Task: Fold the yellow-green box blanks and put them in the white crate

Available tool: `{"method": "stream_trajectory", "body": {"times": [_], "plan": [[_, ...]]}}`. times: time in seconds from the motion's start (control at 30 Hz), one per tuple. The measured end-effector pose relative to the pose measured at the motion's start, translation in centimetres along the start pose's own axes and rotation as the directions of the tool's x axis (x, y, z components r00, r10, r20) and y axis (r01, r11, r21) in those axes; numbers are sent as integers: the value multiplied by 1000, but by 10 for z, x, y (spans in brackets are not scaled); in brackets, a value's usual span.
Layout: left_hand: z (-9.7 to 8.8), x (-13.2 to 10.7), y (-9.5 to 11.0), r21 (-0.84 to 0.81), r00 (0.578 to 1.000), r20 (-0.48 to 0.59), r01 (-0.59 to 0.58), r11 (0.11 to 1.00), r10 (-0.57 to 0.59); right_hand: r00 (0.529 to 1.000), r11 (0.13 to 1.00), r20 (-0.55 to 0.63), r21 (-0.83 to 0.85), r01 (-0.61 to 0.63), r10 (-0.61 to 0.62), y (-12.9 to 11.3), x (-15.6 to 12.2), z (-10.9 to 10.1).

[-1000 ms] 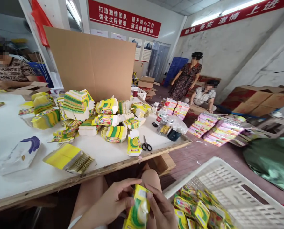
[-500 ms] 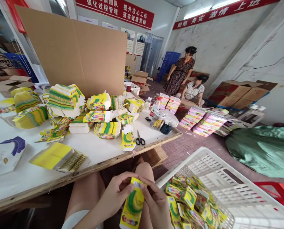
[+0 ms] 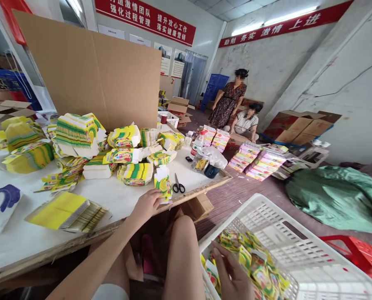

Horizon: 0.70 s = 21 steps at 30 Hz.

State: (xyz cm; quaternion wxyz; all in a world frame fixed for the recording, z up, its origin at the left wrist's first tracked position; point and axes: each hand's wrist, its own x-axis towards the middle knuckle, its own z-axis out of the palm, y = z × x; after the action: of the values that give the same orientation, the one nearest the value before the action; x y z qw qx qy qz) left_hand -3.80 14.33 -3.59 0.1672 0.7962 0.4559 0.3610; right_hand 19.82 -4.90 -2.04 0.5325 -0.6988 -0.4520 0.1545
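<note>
My left hand (image 3: pixel 147 205) reaches to the table's front edge, its fingers closed on the left side of a flat yellow-and-green carton (image 3: pixel 163 183). Black-handled scissors (image 3: pixel 179 187) lie just right of that carton. Over the near left part of a white plastic basket (image 3: pixel 257 202), my right hand (image 3: pixel 231 273) has its thumb and fingers a little apart, and I see nothing held in it. Filled yellow cartons (image 3: pixel 269 280) lie heaped in the basket below and beside this hand.
Stacks of flat yellow cartons (image 3: pixel 76 133) cover the white table (image 3: pixel 123 204), with a cardboard sheet (image 3: pixel 95 79) standing behind. Bottles and a jar (image 3: pixel 201 160) stand at the right corner. Two people are beyond, near pink boxes (image 3: pixel 264 162). A red basket (image 3: pixel 361 258) sits at right.
The yellow carton that both hands held over my lap has left them. My left hand has moved up to the flat carton on the table; my right hand has moved right over the basket.
</note>
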Motion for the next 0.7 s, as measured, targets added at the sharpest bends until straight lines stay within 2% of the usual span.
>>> {"method": "stream_trajectory", "body": {"times": [0.1, 0.2, 0.27, 0.33, 0.37, 0.4, 0.43, 0.47, 0.5, 0.53, 0.57, 0.63, 0.67, 0.7], "plan": [[-2, -4, -6, 17, 998, -32, -47, 999, 48, 987, 993, 142, 86, -86, 74, -3, -7, 23], [-10, -12, -2, 24, 990, -116, -81, 996, 83, 968, 980, 240, 165, -112, 70, -13, -11, 41], [-16, -28, 5, 22, 976, -190, -105, 994, 107, 963, 952, 256, 266, -150, 80, -22, -14, 50], [-21, -54, 16, -1, 958, -232, -175, 985, 170, 954, 892, 278, 394, -220, 112, -30, -15, 57], [-21, -71, 22, -25, 947, -231, -237, 971, 225, 946, 854, 296, 450, -261, 133, -32, -15, 59], [-21, -88, 27, -92, 914, -220, -368, 925, 341, 936, 817, 317, 493, -301, 154, -34, -15, 61], [-19, -104, 32, -176, 891, -149, -450, 876, 428, 928, 787, 331, 521, -331, 172, -35, -14, 62], [-17, -119, 37, -236, 878, -66, -476, 847, 475, 921, 768, 344, 534, -354, 184, -36, -14, 62], [-14, -131, 42, -287, 869, -28, -480, 829, 494, 916, 759, 350, 538, -366, 194, -35, -13, 62], [-11, -139, 47, -337, 876, -16, -458, 822, 482, 913, 757, 357, 536, -374, 198, -34, -13, 62], [-8, -145, 52, -384, 905, -41, -406, 829, 424, 909, 757, 370, 533, -379, 194, -32, -14, 63], [-7, -146, 62, -544, 977, -122, -211, 812, 172, 893, 747, 415, 535, -394, 173, -27, -20, 66], [-8, -142, 68, -660, 994, -112, -78, 748, 5, 879, 731, 449, 545, -411, 160, -24, -25, 69], [-10, -138, 74, -772, 987, -44, 63, 632, -151, 868, 713, 476, 559, -424, 143, -22, -30, 72]]}}
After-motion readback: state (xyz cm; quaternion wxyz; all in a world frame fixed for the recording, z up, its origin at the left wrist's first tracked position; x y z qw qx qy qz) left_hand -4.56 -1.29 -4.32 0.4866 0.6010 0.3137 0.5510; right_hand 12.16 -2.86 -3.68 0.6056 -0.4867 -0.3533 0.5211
